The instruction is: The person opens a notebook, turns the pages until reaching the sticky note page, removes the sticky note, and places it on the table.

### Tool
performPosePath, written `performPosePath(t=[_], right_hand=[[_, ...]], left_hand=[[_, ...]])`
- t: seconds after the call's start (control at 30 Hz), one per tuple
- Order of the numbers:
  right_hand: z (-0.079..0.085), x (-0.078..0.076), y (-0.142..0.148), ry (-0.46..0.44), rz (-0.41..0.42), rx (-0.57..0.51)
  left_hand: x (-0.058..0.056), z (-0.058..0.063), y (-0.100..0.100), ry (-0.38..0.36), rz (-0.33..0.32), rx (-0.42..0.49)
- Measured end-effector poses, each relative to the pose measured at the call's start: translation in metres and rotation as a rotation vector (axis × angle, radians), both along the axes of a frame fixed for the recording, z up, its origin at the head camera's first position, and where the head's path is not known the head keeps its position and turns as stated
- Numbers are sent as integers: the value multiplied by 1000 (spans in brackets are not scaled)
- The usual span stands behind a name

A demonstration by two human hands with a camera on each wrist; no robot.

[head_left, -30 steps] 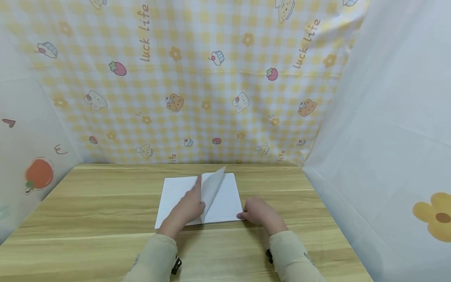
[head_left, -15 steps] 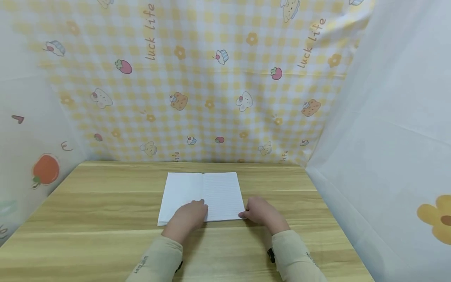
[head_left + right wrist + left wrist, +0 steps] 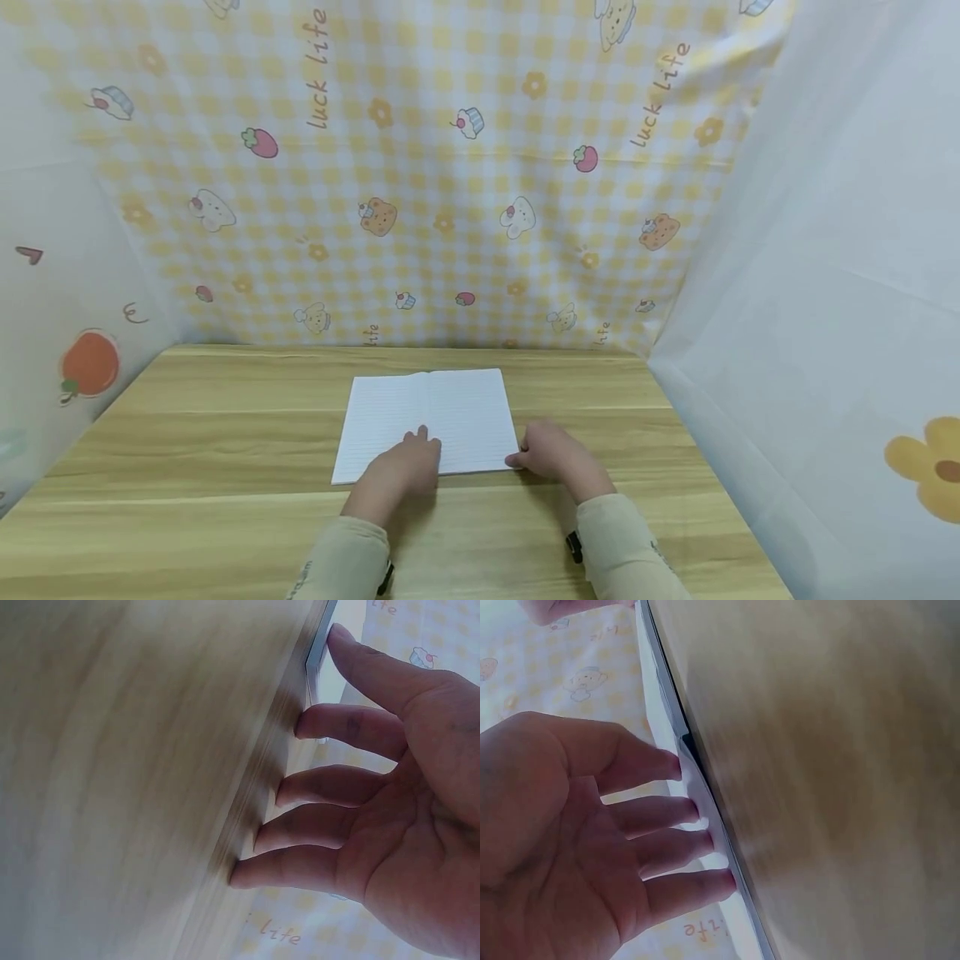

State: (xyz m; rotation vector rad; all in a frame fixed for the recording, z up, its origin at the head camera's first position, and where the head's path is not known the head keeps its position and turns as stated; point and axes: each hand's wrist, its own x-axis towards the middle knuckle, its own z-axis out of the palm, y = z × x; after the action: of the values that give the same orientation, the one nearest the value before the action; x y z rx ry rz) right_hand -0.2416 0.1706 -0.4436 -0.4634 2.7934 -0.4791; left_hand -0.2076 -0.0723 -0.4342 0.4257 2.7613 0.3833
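Note:
An open lined notebook (image 3: 471, 417) lies on the wooden table, both pages flat. My left hand (image 3: 405, 468) rests at the lower end of the centre fold. Its fingertips touch the paper, fingers extended and spread, as the left wrist view shows with the notebook's edge (image 3: 721, 817) beneath them. At the lower right corner, my right hand (image 3: 561, 454) presses the notebook with the thumb (image 3: 367, 664). Its other fingers (image 3: 300, 866) reach down to the tabletop beside the corner, slightly bent and apart.
Behind the wooden table (image 3: 225, 433) hangs a yellow checked curtain (image 3: 420, 183) with cartoon prints. White sheets (image 3: 825, 292) close off both sides. Each wrist carries a black strap, partly hidden by the beige sleeves (image 3: 630, 533).
One second ago a page stood raised beside my left hand; now it lies flat. My left hand has drawn back toward the notebook's near edge. My right hand keeps its place at the corner.

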Motion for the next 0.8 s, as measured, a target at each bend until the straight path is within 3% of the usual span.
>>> performPosePath(t=[0.3, 0.8], right_hand=[[-2, -2, 1, 10, 4, -11], [0, 0, 0, 2, -1, -32]], left_hand=[[1, -1, 1, 12, 29, 44], [2, -4, 7, 64, 52, 32]])
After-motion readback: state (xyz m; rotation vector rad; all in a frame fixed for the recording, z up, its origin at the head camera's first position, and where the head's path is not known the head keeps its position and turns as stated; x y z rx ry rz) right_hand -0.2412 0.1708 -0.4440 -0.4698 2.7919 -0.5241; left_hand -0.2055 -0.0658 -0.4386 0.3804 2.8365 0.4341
